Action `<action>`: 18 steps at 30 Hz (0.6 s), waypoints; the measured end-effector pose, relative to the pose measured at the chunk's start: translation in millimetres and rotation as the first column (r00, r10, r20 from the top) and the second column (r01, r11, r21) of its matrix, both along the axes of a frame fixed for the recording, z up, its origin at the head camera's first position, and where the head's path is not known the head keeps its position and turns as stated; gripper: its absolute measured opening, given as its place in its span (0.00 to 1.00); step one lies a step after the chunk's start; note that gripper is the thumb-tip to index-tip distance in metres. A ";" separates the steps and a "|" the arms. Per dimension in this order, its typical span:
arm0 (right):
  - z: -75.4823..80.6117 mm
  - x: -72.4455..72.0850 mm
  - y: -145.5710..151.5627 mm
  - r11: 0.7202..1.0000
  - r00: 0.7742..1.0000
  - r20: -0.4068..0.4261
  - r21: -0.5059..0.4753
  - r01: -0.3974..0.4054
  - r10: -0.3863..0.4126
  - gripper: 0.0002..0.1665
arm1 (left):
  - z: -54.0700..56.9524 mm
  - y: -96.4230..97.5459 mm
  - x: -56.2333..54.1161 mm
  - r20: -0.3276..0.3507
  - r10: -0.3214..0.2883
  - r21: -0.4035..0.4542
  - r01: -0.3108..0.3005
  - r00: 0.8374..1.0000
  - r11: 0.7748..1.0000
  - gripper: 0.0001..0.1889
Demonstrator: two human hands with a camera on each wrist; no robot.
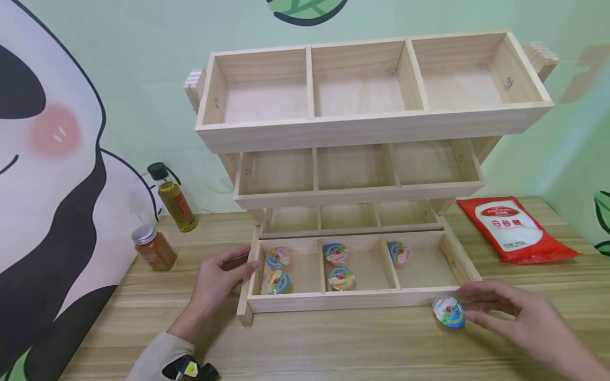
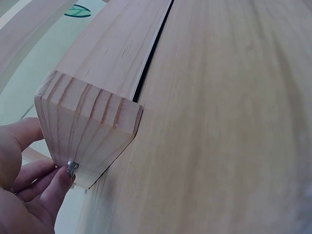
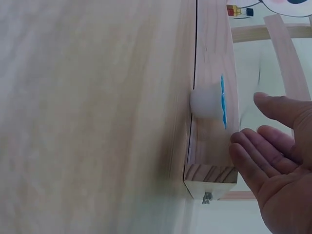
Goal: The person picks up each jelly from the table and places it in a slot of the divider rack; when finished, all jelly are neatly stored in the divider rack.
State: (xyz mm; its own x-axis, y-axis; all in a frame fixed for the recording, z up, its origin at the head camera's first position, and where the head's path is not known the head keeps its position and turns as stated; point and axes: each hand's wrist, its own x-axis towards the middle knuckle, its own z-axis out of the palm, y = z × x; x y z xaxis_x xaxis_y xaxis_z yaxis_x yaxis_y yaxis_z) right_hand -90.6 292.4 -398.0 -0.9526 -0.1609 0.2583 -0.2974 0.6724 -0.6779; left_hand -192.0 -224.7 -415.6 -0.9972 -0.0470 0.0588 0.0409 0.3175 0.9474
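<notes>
My right hand [image 1: 500, 312] is at the front right corner of the bottom wooden tray [image 1: 343, 302], beside a jelly cup [image 1: 449, 312] on the table. In the right wrist view its fingers are loosely extended, and a gap shows between them and the cup [image 3: 207, 103]. The left hand [image 1: 216, 283] touches the left side of the tray, its thumb over the rail. Its fingertips lie by a small metal screw [image 2: 72, 168] in the left wrist view. Inside the tray sit two jelly cups [image 1: 278, 282] at left, two [image 1: 341, 278] in the middle and one [image 1: 398, 253] at right.
Three more compartmented tiers of the wooden rack [image 1: 371, 127] rise behind the bottom tray. An oil bottle [image 1: 176, 203] and a jar with a metal lid [image 1: 156, 251] stand at left. On the right lies a red sugar bag [image 1: 517, 230].
</notes>
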 end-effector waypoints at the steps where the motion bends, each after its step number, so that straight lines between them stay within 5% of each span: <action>1: -0.5 0.5 -1.0 1.000 1.000 0.007 0.007 0.005 -0.005 0.24 | 0.2 0.2 0.1 0.000 0.001 0.002 -0.001 1.000 1.000 0.27; 18: -3.7 -0.7 -11.4 0.988 0.998 0.053 0.152 0.016 -0.024 0.27 | 1.6 0.4 2.1 0.004 -0.005 0.009 0.005 1.000 1.000 0.28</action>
State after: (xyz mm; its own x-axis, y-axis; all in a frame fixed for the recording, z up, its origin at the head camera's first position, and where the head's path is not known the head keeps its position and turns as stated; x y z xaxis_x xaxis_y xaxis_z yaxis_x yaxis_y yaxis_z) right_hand -91.2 281.0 -401.8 -0.9680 -0.1747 0.1803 -0.2482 0.7738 -0.5827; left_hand -189.9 -224.3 -413.9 -0.9976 -0.0427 0.0547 0.0389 0.3090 0.9503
